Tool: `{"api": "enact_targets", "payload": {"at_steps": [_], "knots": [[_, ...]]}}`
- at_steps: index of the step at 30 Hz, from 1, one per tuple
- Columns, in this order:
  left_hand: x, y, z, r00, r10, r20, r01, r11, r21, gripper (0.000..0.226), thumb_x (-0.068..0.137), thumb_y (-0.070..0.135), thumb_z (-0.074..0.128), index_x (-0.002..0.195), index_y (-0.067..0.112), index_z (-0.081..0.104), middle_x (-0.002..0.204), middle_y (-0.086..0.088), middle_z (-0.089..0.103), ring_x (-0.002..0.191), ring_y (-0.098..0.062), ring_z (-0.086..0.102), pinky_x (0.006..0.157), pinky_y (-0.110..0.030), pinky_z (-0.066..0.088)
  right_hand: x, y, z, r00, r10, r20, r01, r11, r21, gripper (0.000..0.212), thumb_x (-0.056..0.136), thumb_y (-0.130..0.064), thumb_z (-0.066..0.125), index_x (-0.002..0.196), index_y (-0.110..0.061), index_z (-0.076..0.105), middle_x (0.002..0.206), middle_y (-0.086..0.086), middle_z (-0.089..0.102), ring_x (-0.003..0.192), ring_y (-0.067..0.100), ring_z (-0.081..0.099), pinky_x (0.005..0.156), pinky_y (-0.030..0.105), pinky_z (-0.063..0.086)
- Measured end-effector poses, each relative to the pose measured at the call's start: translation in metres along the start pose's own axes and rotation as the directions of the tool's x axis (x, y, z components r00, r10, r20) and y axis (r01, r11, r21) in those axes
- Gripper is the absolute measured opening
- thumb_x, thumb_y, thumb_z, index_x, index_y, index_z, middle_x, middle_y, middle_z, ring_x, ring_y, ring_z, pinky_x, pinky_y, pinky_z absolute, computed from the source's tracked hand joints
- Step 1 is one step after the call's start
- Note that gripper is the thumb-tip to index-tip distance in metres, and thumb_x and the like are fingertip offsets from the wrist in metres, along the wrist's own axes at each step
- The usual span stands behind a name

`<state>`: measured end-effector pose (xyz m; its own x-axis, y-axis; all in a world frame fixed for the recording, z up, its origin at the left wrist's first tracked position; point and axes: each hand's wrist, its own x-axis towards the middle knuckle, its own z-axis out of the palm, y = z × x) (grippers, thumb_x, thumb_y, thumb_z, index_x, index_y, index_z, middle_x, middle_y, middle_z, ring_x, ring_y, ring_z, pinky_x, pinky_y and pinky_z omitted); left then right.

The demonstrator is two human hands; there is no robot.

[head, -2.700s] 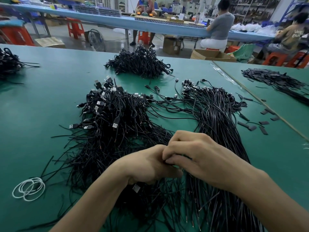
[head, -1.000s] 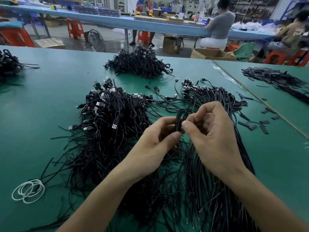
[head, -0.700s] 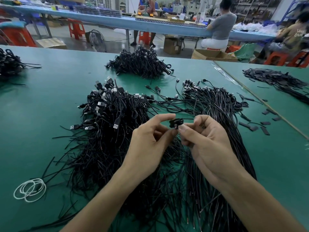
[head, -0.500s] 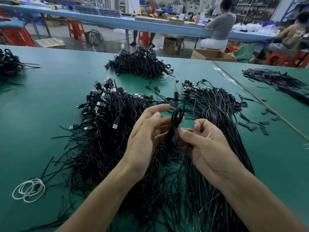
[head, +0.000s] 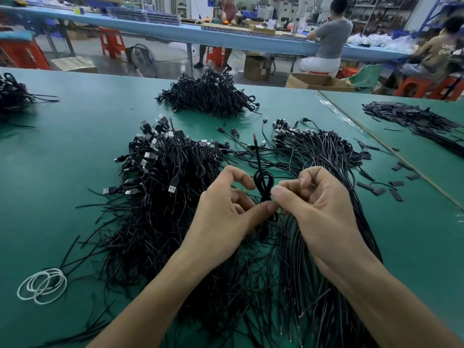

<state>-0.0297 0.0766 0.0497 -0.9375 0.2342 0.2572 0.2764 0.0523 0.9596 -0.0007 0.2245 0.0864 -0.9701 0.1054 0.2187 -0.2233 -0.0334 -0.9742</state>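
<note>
Between my two hands stands a thin black cable, folded into a small loop with one end sticking up. My left hand pinches it below the loop with thumb and fingers. My right hand pinches the same spot from the right, its other fingers curled. Under the hands lies a large heap of black USB cables on the left and a fan of straight black cables on the right, all on a green table.
A pile of coiled black cables sits further back, another at far left. White rubber bands lie at front left. Short black strips and a dark pile lie right. People sit at a blue bench behind.
Both hands rose from the heap with one cable and folded it into a small loop. The loop now stands upright, pinched from both sides, with its free end pointing up.
</note>
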Motion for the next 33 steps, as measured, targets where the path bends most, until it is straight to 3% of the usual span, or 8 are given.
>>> {"api": "enact_targets", "payload": {"at_steps": [5,9,14,21,25,28,30,33], "knots": [[0.001,-0.001,0.000,0.996,-0.070,0.054,0.076,0.989,-0.129,0.026,0.083,0.017,0.078,0.098,0.018,0.057,0.078,-0.012,0.074,0.069,-0.030,0.074,0.063,-0.037,0.061,-0.002,0.004,0.001,0.998,-0.023,0.063,0.027,0.997,-0.068,0.031,0.089,0.011,0.062,0.084,-0.012,0.041,0.071,-0.003,0.066,0.067,0.011,0.067,0.067,0.020,0.055],[0.001,0.004,-0.001,0.999,-0.035,0.030,0.042,0.960,-0.277,0.024,0.096,-0.011,0.049,0.102,0.009,0.060,0.087,-0.006,0.076,0.080,-0.020,0.073,0.075,-0.032,0.061,-0.001,0.006,0.000,0.998,0.039,0.048,-0.038,0.999,-0.015,0.033,0.088,0.011,0.062,0.084,-0.013,0.041,0.071,-0.003,0.066,0.071,0.006,0.065,0.068,0.017,0.054],[-0.001,0.018,0.002,0.999,-0.035,-0.005,0.028,0.867,-0.498,0.020,0.092,0.020,0.046,0.103,0.011,0.060,0.104,-0.013,0.075,0.095,-0.024,0.072,0.080,-0.031,0.056,0.003,0.007,-0.004,0.982,0.182,0.045,-0.188,0.961,0.205,0.039,0.078,0.005,0.069,0.079,-0.018,0.039,0.069,0.001,0.064,0.063,0.007,0.061,0.058,0.017,0.049],[-0.007,0.020,0.002,0.988,0.133,-0.072,-0.151,0.913,-0.379,0.022,0.090,0.024,0.069,0.082,0.010,0.053,0.070,-0.002,0.067,0.065,-0.010,0.065,0.066,-0.021,0.053,0.000,0.006,-0.004,0.984,0.171,0.050,-0.177,0.968,0.176,0.039,0.080,0.014,0.066,0.080,-0.015,0.039,0.070,0.002,0.065,0.065,0.010,0.063,0.057,0.017,0.051],[-0.005,0.012,0.001,0.973,0.202,-0.114,-0.192,0.977,0.094,0.040,0.069,0.027,0.090,0.073,0.025,0.050,0.064,0.009,0.053,0.053,-0.001,0.043,0.052,-0.011,0.034,0.001,-0.001,-0.006,1.000,0.000,-0.026,0.000,1.000,-0.004,0.034,0.086,0.008,0.066,0.082,-0.015,0.041,0.070,-0.005,0.066,0.070,0.005,0.063,0.070,0.018,0.055],[-0.006,0.006,0.003,0.990,0.118,-0.077,-0.100,0.972,0.213,0.036,0.074,0.026,0.087,0.076,0.026,0.051,0.054,0.008,0.049,0.048,-0.003,0.038,0.046,-0.016,0.034,-0.002,-0.004,-0.003,0.996,-0.083,0.010,0.084,0.994,-0.076,0.035,0.087,0.007,0.066,0.081,-0.017,0.041,0.072,-0.006,0.067,0.073,0.006,0.064,0.075,0.020,0.055],[-0.006,0.004,0.004,0.997,0.040,-0.065,-0.026,0.979,0.204,0.028,0.083,0.023,0.079,0.079,0.027,0.052,0.055,0.003,0.057,0.044,-0.007,0.050,0.043,-0.022,0.040,-0.004,-0.006,-0.001,0.991,-0.127,0.037,0.131,0.985,-0.111,0.036,0.087,0.006,0.066,0.080,-0.017,0.040,0.074,-0.006,0.067,0.074,0.006,0.064,0.077,0.020,0.056],[-0.003,0.007,0.000,0.991,-0.128,-0.034,0.121,0.981,-0.148,0.021,0.093,0.007,0.066,0.085,0.018,0.050,0.057,-0.007,0.065,0.048,-0.025,0.067,0.042,-0.027,0.050,-0.004,-0.006,0.001,0.986,-0.153,0.064,0.161,0.978,-0.133,0.036,0.086,0.007,0.068,0.080,-0.016,0.041,0.076,-0.002,0.068,0.074,0.009,0.065,0.076,0.021,0.056]]}}
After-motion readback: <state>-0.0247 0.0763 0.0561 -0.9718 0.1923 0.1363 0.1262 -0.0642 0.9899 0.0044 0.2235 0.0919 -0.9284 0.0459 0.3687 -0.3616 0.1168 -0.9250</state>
